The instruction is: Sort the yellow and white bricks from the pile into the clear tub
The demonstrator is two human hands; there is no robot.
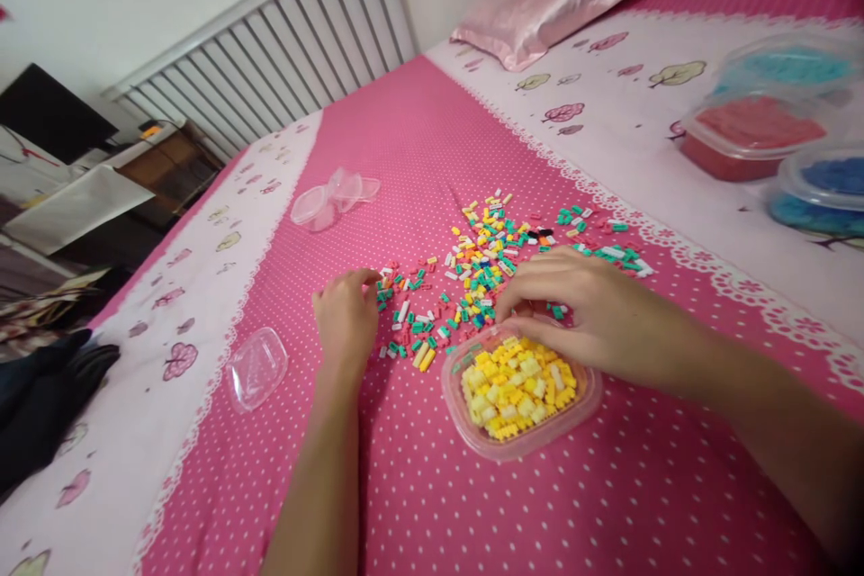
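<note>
A loose pile of small toy building bricks (482,265) in yellow, green, white and pink is spread on the bedspread. At the pile's left edge is my left hand (346,315), its fingers bent together over some bricks; whatever is in them is hidden. My right hand (573,310) hovers at the far rim of a clear plastic container (465,445). Its thumb and forefinger are drawn close together, and I cannot make out what is between them. Inside the container lie many yellow bricks (519,387). Two longer yellow bricks (424,356) rest left of it.
A clear lid (257,369) lies to the left, and several clear lids or containers (334,198) sit farther back. At the right stand lidded containers of red bricks (752,135), blue bricks (827,189) and teal bricks (789,67). A pink pillow (567,4) is at the back.
</note>
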